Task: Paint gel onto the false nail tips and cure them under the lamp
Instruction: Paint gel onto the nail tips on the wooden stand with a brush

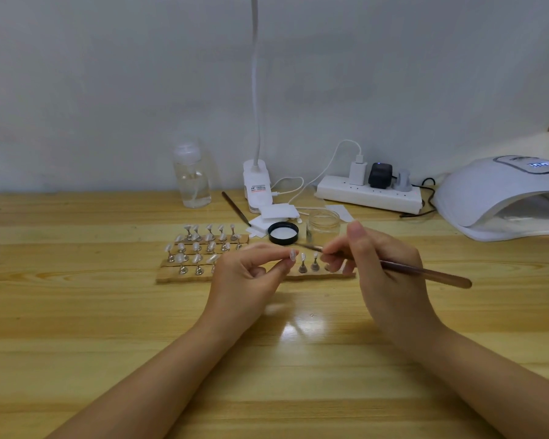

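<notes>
1. Pale wall behind, glossy yellow pine worktop (76,312) under your arms.
2. Your left hand (251,280) pinches one small clear false nail tip (293,255) above the worktop's middle; steady that wrist on the wood.
3. Your right hand (384,274) grips the long brown-handled gel brush (425,272), bristles just beside the tip: stroke thinly.
4. Cure it in the white domed lamp (495,198) at the right far edge.

Bare table (108,327) lies open to the near left and between the forearms. Ahead, the strips of nail stands (200,251) bar the middle; behind them crowd a lid (283,233), jar (324,224), pads (278,213) and spare brush (235,208). The lamp (501,198) fills the far right, its mouth facing left with clear table before it
</notes>
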Available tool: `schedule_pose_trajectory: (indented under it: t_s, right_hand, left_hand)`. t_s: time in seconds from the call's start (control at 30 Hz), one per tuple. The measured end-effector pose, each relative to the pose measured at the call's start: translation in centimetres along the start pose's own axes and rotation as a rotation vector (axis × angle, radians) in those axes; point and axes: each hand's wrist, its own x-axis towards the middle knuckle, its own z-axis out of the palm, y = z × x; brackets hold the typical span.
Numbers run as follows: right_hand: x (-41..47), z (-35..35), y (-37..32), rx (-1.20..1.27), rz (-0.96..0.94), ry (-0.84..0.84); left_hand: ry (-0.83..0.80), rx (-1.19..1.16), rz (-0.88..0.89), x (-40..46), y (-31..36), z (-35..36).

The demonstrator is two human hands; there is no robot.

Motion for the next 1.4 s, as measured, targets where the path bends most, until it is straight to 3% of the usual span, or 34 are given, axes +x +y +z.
schedule_pose_trajectory:
  t_s: [0.33,0.5,0.6,0.73,0.87,1.0,1.13,1.27,1.4]
  right_hand:
    - [-0.04,-0.07,0.26,-0.019,-0.012,-0.072]
    - [0.12,-0.24,0.24,-0.13,-0.134,-0.066]
    - [-0.12,-0.26,0.42,-0.088,-0.059,-0.085]
    - [0.16,-0.24,0.36,-0.164,-0.184,-0.06]
    - [0.0,-0.38,0.55,-0.089,-0.096,-0.07]
    - [0.27,-0.28,0.4,-0.173,-0.193,-0.046]
    - [0.04,-0.33,0.54,-0.093,-0.124,-0.065]
    - [0.32,-0.3,0.37,-0.16,-0.185,-0.041]
    - [0.03,-0.3,0.53,-0.063,-0.087,-0.044]
  left_hand:
    - [-0.034,0.039,-0.016,-0.09,0.15,-0.1]
    - [-0.036,0.031,-0.023,-0.17,0.18,-0.09]
    - [-0.035,0.047,-0.028,-0.19,0.14,-0.12]
    - [-0.037,0.036,-0.033,-0.18,0.13,-0.1]
    - [-0.037,0.044,-0.032,-0.17,0.2,-0.1]
    - [-0.047,0.045,-0.033,-0.18,0.22,-0.15]
    - [-0.048,0.053,-0.036,-0.22,0.22,-0.19]
    - [-0.054,0.05,-0.032,-0.16,0.16,-0.16]
    - [-0.044,0.046,-0.033,-0.17,0.12,-0.14]
